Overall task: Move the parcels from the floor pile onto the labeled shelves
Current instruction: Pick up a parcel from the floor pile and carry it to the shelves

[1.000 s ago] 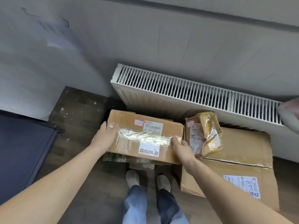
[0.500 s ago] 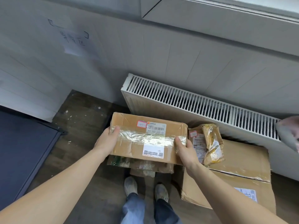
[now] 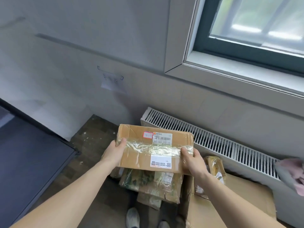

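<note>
A: Grip?
B: Left hand (image 3: pixel 115 153) clamped on box (image 3: pixel 148 155) left end, thumb over tape. Right hand (image 3: pixel 191 160) gripping right end, thumb on top. Box held level, off floor.
A: Below?
B: Taped parcel (image 3: pixel 148 183) on floor directly under; big carton (image 3: pixel 230 204) to right w/ small packet (image 3: pixel 215 167) on top.
A: Beyond?
B: Radiator (image 3: pixel 213 142) behind, along wall. Window (image 3: pixel 255 30) above. Paper note (image 3: pixel 113 83) on wall, writing illegible.
</note>
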`<act>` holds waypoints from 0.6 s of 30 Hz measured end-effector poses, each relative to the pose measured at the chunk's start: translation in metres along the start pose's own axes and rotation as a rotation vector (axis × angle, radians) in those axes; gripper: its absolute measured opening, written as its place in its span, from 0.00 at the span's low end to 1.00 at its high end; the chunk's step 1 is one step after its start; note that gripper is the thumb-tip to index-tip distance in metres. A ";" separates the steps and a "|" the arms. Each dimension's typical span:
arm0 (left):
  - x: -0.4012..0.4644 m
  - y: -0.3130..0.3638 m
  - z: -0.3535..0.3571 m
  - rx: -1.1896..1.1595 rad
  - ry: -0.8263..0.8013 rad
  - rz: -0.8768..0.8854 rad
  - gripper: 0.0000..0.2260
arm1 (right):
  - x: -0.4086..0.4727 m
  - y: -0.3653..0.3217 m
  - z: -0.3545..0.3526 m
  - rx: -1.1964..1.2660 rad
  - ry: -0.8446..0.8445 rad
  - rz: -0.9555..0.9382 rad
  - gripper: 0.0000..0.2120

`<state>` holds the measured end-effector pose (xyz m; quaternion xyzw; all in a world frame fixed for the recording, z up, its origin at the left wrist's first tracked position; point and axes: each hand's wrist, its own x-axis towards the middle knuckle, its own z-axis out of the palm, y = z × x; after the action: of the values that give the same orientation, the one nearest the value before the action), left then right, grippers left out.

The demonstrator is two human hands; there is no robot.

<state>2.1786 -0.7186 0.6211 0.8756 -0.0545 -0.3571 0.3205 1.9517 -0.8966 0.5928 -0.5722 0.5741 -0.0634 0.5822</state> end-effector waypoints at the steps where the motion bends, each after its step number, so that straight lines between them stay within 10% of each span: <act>1: -0.004 0.000 -0.003 -0.009 0.003 -0.002 0.26 | -0.003 -0.003 -0.001 -0.005 0.004 -0.012 0.25; 18: -0.076 0.019 -0.055 -0.093 0.117 0.074 0.23 | -0.066 -0.056 -0.016 -0.037 0.018 -0.275 0.21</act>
<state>2.1616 -0.6803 0.7066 0.8766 -0.0514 -0.2955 0.3764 1.9509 -0.8769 0.6783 -0.6554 0.4968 -0.1371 0.5521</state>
